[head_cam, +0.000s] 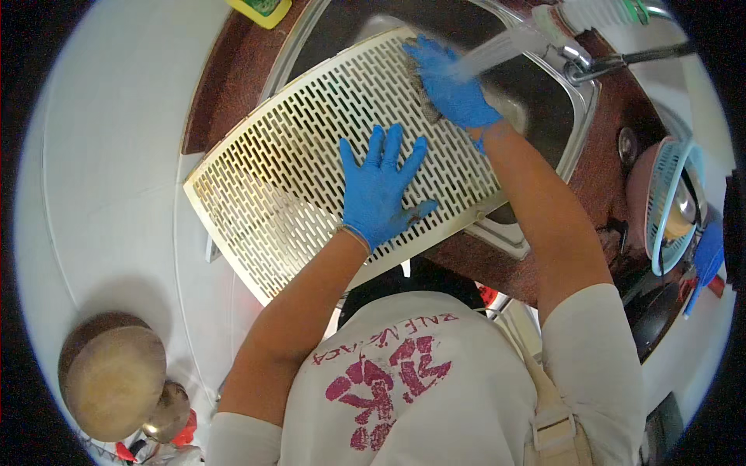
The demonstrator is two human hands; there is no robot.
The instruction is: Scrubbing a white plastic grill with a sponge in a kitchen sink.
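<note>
A large off-white slotted panel (pixel 291 157), stained yellow-brown in places, lies tilted across the sink (pixel 559 116) and the counter's edge. My left hand (pixel 382 186), in a blue glove, rests flat on the panel with its fingers spread. Near the panel's far right end my right hand (pixel 451 84), also gloved in blue, presses on a dark mesh scrubbing pad (pixel 428 96). Water runs from the faucet (pixel 574 64) over the back of that hand. The underside of the right palm is hidden.
A yellow bottle or pack (pixel 262 11) stands beyond the sink on the left. At the right are a light blue plastic basket (pixel 661 209) with kitchenware and a blue brush or scoop (pixel 708 250). A round wooden board or pan (pixel 116 378) is at the lower left.
</note>
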